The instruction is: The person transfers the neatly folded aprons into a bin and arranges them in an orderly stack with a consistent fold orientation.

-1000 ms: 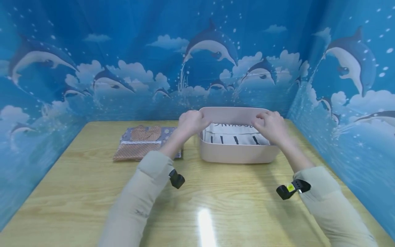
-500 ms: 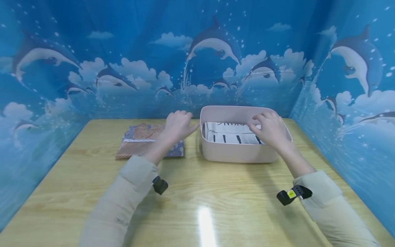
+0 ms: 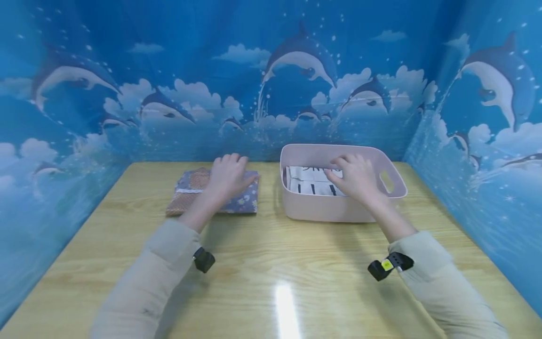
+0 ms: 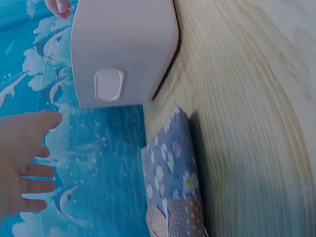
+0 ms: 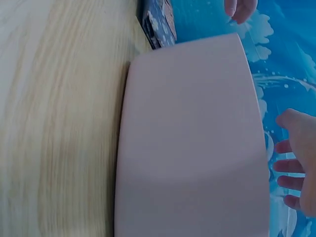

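Note:
My left hand (image 3: 228,176) hovers over a folded cloth (image 3: 243,200), blue-grey with flowers and with a brown polka-dot section and a white lace strip. Its fingers are loosely spread and touch nothing in the left wrist view. Above the pale pink bin (image 3: 326,208) is my right hand (image 3: 355,176), fingers relaxed and holding nothing. Inside the bin lies a folded white cloth (image 3: 311,175) with black lettering and black printed marks; the right hand covers part of it. In the left wrist view, the floral cloth (image 4: 170,163) lies flat near the bin's end with the handle hole.
The wooden table (image 3: 254,263) carries both things near its back edge. A blue curtain (image 3: 211,108) printed with dolphins and clouds stands behind and along both sides. A black camera (image 3: 204,260) is strapped to the left wrist, another (image 3: 378,270) to the right.
My left hand has moved left from the bin's left rim to over the floral cloth. My right hand has shifted slightly left from the bin's right end, uncovering the handle hole there.

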The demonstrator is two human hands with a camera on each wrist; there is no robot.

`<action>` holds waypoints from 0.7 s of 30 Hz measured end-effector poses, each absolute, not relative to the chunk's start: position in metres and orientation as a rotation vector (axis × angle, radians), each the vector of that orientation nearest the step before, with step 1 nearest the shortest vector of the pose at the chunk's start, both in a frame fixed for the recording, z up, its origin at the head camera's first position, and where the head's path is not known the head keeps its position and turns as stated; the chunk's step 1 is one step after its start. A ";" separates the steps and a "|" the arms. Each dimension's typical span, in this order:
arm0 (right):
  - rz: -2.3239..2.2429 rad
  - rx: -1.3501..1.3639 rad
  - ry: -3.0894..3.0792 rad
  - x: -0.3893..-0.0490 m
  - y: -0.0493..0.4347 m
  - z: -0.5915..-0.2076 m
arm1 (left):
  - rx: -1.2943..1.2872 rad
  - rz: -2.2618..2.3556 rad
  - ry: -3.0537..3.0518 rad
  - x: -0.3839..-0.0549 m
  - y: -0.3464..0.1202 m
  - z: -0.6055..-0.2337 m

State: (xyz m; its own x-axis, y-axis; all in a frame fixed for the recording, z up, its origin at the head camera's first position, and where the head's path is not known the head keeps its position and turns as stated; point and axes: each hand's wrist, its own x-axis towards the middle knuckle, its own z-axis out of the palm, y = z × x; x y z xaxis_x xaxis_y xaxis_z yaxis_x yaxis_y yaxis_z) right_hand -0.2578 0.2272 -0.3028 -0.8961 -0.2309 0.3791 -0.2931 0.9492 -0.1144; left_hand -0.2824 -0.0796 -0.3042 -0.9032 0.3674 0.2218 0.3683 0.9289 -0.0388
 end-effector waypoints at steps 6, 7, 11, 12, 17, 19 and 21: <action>0.215 0.415 -2.727 -0.262 0.208 -0.308 | -0.507 0.008 -2.857 -0.281 -0.099 -0.307; 0.215 0.420 -2.727 -0.262 0.205 -0.309 | -0.503 0.004 -2.861 -0.281 -0.101 -0.308; 0.214 0.460 -2.719 -0.263 0.195 -0.313 | -0.480 -0.017 -2.889 -0.280 -0.110 -0.311; 0.211 0.473 -2.715 -0.263 0.192 -0.313 | -0.470 -0.020 -2.898 -0.280 -0.113 -0.312; 0.189 0.506 -2.691 -0.265 0.177 -0.314 | -0.426 -0.039 -2.917 -0.281 -0.129 -0.317; 0.183 0.517 -2.682 -0.265 0.171 -0.314 | -0.411 -0.052 -2.919 -0.281 -0.135 -0.319; 0.184 0.528 -2.673 -0.266 0.166 -0.314 | -0.391 -0.075 -2.924 -0.281 -0.142 -0.321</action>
